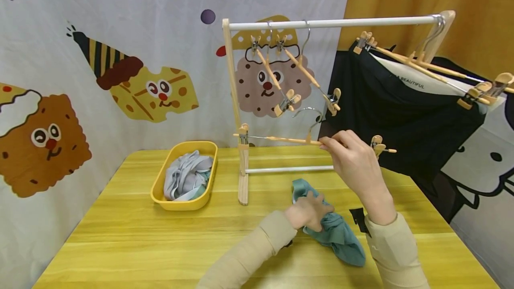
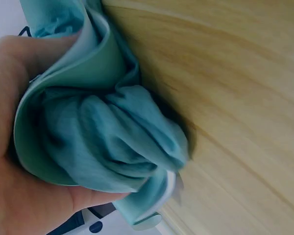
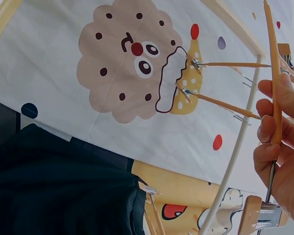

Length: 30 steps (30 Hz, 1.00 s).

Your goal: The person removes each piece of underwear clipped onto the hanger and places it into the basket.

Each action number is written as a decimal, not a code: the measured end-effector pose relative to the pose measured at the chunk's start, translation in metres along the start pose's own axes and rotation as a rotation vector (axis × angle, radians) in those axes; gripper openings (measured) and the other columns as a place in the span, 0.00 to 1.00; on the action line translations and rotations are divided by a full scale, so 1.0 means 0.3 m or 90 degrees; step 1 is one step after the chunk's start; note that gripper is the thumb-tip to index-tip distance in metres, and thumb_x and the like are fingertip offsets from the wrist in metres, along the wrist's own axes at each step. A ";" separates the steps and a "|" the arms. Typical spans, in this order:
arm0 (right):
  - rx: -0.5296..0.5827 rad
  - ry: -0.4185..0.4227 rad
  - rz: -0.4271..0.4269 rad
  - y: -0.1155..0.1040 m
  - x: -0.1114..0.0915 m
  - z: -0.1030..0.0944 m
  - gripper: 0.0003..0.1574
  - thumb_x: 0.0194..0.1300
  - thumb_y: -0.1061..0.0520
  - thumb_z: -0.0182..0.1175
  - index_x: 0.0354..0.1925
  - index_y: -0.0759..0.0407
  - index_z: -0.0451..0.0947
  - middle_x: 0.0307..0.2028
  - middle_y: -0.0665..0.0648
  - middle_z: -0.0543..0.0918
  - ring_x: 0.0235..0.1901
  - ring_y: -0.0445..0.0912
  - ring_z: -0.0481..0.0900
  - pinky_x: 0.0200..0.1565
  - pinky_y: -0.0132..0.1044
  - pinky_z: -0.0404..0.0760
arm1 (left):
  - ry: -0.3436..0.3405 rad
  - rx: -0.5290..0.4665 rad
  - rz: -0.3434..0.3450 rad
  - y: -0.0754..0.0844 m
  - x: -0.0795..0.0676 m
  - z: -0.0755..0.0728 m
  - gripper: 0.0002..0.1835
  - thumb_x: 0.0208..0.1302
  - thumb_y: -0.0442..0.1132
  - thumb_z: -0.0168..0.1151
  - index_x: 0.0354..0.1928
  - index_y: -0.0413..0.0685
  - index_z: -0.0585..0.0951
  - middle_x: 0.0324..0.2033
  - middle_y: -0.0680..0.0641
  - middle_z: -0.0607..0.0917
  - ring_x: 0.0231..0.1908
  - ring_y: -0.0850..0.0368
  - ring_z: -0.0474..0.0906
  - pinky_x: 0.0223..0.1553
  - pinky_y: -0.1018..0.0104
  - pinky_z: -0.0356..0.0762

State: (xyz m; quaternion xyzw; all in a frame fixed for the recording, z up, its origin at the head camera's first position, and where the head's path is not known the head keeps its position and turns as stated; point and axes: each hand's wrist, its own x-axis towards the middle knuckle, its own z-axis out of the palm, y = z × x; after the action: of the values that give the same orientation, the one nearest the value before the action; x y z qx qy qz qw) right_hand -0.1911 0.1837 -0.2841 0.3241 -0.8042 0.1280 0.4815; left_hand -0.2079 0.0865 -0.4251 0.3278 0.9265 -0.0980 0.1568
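In the head view my right hand (image 1: 355, 162) grips a wooden clip hanger (image 1: 289, 140) by its bar, right of the hook, in front of the rack. The right wrist view shows fingers curled round the hanger bar (image 3: 273, 63), a clip (image 3: 262, 215) close below the hand. My left hand (image 1: 311, 212) holds a crumpled teal garment (image 1: 343, 240) low at the table. In the left wrist view the thumb and fingers lie round its bunched cloth (image 2: 108, 137) and smooth waistband (image 2: 68, 78).
A rack with a white rail (image 1: 341, 23) carries two bare clip hangers (image 1: 303, 69) on the left. Black shorts (image 1: 373, 106) with a pale waistband hang from clips at right. A yellow basket (image 1: 184, 206) on the wooden table (image 1: 132, 231) contains grey and teal cloth (image 1: 186, 173).
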 end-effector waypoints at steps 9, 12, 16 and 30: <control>-0.010 -0.014 0.005 0.001 0.001 -0.008 0.09 0.50 0.68 0.69 0.35 0.66 0.84 0.25 0.60 0.77 0.27 0.50 0.71 0.24 0.38 0.75 | -0.007 -0.129 0.010 -0.039 -0.016 0.003 0.34 0.66 0.42 0.59 0.68 0.79 0.58 0.72 0.58 0.58 0.61 0.56 0.73 0.36 0.69 0.75; -0.010 -0.011 0.005 0.002 0.002 -0.008 0.10 0.50 0.68 0.69 0.35 0.66 0.84 0.25 0.61 0.77 0.26 0.50 0.72 0.24 0.38 0.75 | 0.001 -0.147 0.021 -0.057 -0.025 0.004 0.34 0.66 0.40 0.59 0.68 0.77 0.60 0.72 0.56 0.60 0.55 0.57 0.77 0.31 0.69 0.72; -0.011 -0.009 0.005 0.005 0.000 -0.010 0.10 0.50 0.68 0.69 0.35 0.66 0.84 0.25 0.60 0.77 0.27 0.50 0.72 0.24 0.38 0.75 | 0.027 -0.144 0.050 -0.089 -0.037 0.011 0.32 0.66 0.38 0.59 0.68 0.73 0.63 0.69 0.54 0.66 0.55 0.58 0.77 0.35 0.71 0.72; -0.016 -0.012 0.014 0.014 -0.010 -0.016 0.10 0.50 0.67 0.69 0.35 0.66 0.84 0.25 0.60 0.77 0.27 0.50 0.73 0.25 0.39 0.77 | 0.128 -0.165 0.069 -0.244 -0.128 -0.016 0.25 0.63 0.36 0.60 0.62 0.58 0.69 0.58 0.49 0.75 0.49 0.58 0.77 0.43 0.69 0.77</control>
State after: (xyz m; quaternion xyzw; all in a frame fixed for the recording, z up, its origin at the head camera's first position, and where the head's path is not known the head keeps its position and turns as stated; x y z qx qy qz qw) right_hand -0.1896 0.1904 -0.2839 0.3104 -0.8136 0.1200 0.4767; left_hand -0.2273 0.0097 -0.4011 0.3626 0.9232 0.0641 0.1098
